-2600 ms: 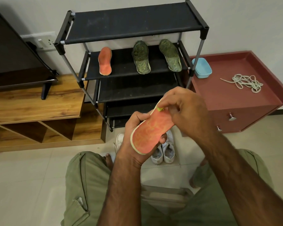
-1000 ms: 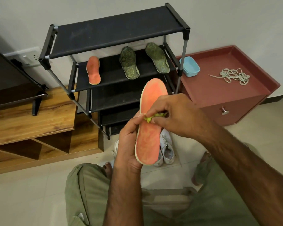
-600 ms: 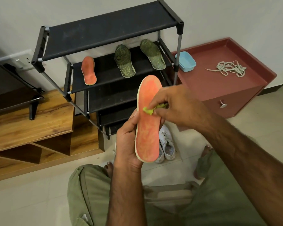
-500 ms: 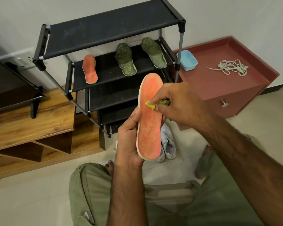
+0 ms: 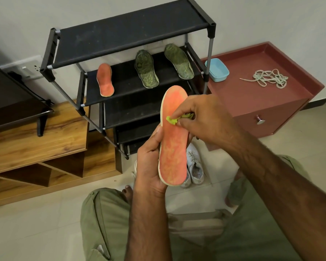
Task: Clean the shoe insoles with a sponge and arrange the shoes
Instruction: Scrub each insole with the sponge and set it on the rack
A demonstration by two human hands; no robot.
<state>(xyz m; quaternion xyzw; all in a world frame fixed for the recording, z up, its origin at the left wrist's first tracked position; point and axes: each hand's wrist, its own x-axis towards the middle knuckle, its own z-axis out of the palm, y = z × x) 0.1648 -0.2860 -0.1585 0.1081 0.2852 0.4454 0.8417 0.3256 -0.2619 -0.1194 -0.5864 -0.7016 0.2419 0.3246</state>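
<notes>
One orange insole [image 5: 172, 147] stands nearly upright in front of us, toe toward 12 o'clock and heel toward 6. Our left hand [image 5: 149, 162] has its grip wrapped round the heel half from 9 o'clock, thumb along the near edge. Our right hand [image 5: 209, 121] comes in from 3 o'clock. Its grip is narrow, fingertips pinching a small crumpled green sponge [image 5: 171, 120] and pressing it onto the insole's upper half.

Just behind the heel, at 5 o'clock, a pair of white shoes [image 5: 195, 166] sits on the tiled floor [image 5: 26, 232].

Beyond the toe stands a black shoe rack [image 5: 132, 32]. On its second shelf lie a second orange insole [image 5: 105, 80] at 10 o'clock, a dark green insole [image 5: 146, 68] at 12 o'clock and a paler green insole [image 5: 178, 61] just beside it at 1 o'clock.

At 2 o'clock a red cabinet [image 5: 252, 102] stands beside the rack. Its tabletop carries a blue tub [image 5: 216, 69] near the rack and a loose tangle of laces [image 5: 269, 78] well apart from it.

At 9 o'clock we see a wooden unit [image 5: 36, 140] with a dark screen [image 5: 8, 102] on it. At 6 o'clock are our knees in green trousers [image 5: 102, 223].
</notes>
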